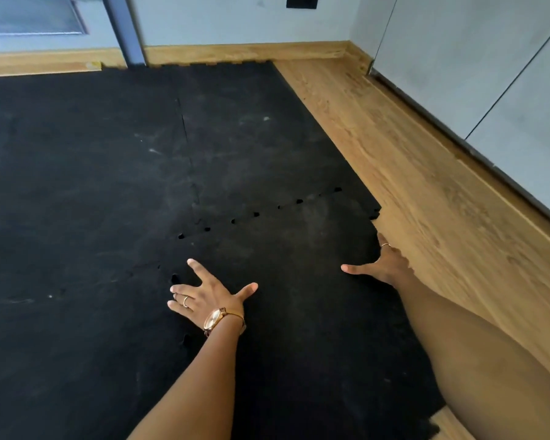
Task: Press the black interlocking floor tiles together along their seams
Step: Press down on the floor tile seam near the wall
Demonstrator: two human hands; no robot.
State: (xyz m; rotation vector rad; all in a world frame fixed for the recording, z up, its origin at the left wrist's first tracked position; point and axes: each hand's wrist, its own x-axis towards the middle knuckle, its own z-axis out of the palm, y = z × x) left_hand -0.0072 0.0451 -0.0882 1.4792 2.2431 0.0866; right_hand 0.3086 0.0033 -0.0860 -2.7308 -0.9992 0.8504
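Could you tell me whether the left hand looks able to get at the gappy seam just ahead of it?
Probably yes: the left hand lies flat on the near tile, and nothing sits between it and the open seam.

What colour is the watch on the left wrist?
Rose gold, seen in the head view: the watch.

Head cam, wide-angle, looks fwd and down, close over floor tiles (pixel 267 154).
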